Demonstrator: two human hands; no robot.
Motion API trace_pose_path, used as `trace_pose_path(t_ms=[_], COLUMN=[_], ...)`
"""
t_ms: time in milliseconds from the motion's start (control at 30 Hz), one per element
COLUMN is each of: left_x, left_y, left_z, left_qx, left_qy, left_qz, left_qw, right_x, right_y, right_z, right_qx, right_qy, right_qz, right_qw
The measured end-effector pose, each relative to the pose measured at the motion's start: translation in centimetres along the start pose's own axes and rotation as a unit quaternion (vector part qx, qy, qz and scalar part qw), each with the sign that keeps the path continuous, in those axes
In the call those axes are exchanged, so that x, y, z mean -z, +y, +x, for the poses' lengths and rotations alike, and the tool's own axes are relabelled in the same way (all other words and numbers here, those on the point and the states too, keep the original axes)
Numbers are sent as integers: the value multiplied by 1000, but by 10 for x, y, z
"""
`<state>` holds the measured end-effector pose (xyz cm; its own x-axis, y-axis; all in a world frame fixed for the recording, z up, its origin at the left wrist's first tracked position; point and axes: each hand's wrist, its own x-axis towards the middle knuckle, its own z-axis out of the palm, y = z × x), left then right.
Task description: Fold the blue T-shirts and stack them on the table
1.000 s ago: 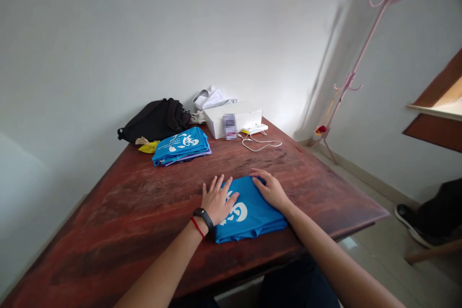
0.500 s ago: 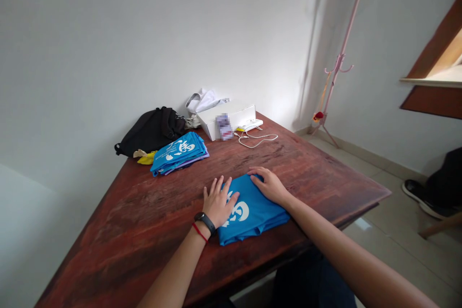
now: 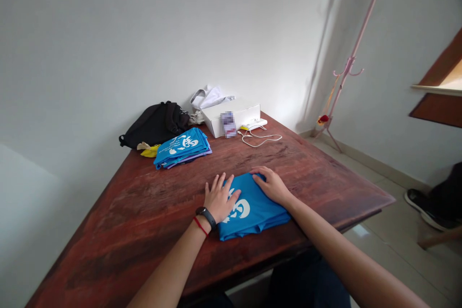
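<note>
A folded blue shirt (image 3: 262, 211) with a white print lies near the front edge of the wooden table (image 3: 126, 221). My left hand (image 3: 221, 197) rests on its left side with the fingers spread; a dark band and a red string circle that wrist. My right hand (image 3: 270, 185) lies over the shirt's far right edge, fingers extended and slightly curved. Neither hand grasps the cloth. Beyond them, to the left, is a stack of folded shirts (image 3: 182, 147), the top one blue with white print and a purple edge showing underneath.
Against the wall lie a black bag (image 3: 153, 125), a yellow cloth (image 3: 149, 151) and a white box (image 3: 231, 113) with white fabric (image 3: 209, 97) behind it. A white cable (image 3: 262, 143) curls beside the box. A pink coat stand (image 3: 355, 55) rises from the floor at right.
The camera view has shifted slightly, so background things sit a little further right. Both hands stay on the blue shirt, almost unmoved.
</note>
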<state>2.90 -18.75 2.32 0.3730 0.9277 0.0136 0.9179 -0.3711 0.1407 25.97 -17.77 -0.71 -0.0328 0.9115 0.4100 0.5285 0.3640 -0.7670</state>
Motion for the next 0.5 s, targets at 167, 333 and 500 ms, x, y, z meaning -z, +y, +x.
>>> trace_pose_path(t_ms=[167,333,500], left_x=[-1,-2,-3], left_y=[0,-1,-2], left_z=[0,0,0], left_qx=[0,-3,-4], left_qy=[2,5,8], left_qz=[3,1,-3], left_qw=[1000,1000,1000], right_x=[0,0,1], right_y=[1,0,-2], right_z=[0,0,0], right_qx=[4,1,1], right_qy=[-4,-5,-8], right_qz=[2,1,-3], right_qw=[1000,1000,1000])
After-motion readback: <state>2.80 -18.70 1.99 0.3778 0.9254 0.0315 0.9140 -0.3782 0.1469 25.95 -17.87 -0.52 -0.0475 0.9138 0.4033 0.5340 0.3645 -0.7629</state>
